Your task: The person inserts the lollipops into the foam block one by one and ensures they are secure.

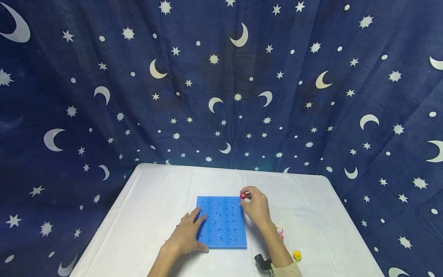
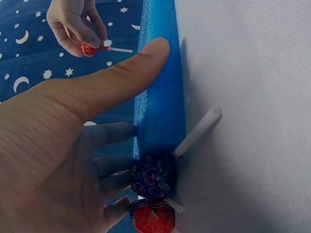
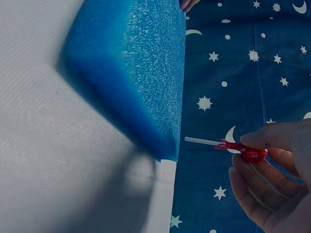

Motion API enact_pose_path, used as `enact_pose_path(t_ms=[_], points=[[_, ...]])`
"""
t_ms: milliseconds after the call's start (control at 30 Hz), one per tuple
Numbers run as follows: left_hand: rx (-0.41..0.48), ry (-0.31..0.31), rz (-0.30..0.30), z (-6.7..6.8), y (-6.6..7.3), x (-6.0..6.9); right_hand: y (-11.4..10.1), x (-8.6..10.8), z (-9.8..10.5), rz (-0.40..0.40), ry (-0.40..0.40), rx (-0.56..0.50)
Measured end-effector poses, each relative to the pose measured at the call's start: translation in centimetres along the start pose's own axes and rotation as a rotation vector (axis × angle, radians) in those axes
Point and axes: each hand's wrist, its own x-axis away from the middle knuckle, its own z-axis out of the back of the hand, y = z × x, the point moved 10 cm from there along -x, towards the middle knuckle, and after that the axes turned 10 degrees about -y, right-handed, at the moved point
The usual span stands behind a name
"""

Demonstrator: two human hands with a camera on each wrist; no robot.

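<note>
A blue foam block with rows of small holes lies on the white table. The left hand rests with spread fingers on its left edge. Beside that hand, in the left wrist view, are a dark-wrapped lollipop and a red one. Above the block's far right corner, the right hand pinches a red lollipop by its wrapped head between thumb and fingers. Its white stick points toward the block, not touching it in the right wrist view.
Right of the block, near the right forearm, lie a pink item, a yellow wrapped lollipop and a black object. A dark blue curtain with moons and stars hangs behind the table.
</note>
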Motion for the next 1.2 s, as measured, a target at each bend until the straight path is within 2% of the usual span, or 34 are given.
enact_pose_path(t_ms=[467,1200], points=[[-0.005,0.001,-0.013,0.3,0.4,0.1,-0.6,-0.7,-0.9,0.013,-0.003,-0.007],[-0.019,0.004,-0.016,0.1,0.3,0.1,-0.4,-1.7,-2.2,0.044,-0.007,-0.001]])
